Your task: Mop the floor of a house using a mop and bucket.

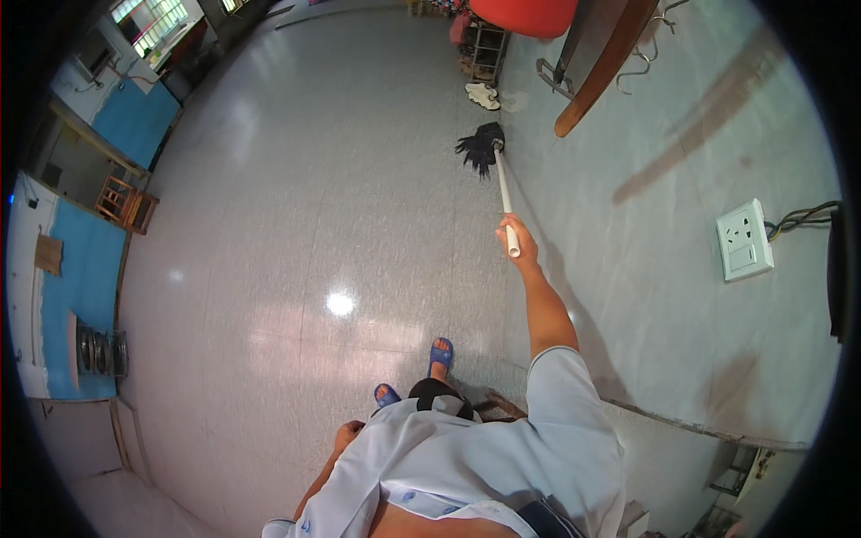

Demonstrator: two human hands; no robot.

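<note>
My right hand (518, 243) is closed around the upper end of a white mop handle (504, 185). The dark mop head (483, 146) lies spread on the grey tiled floor (350, 202), against the foot of the right wall and just short of a pair of white shoes (483, 95). My left hand (348, 436) hangs low at my left side, by the shirt; its fingers look curled, but whether it holds anything is not clear.
Beyond the shoes stands a metal rack (488, 50) under a red object (528, 13). On the right wall are metal hooks (635, 70) and a white socket (744, 240). A wooden chair (128, 205) stands at the left wall. Something wooden (501, 405) is behind my feet.
</note>
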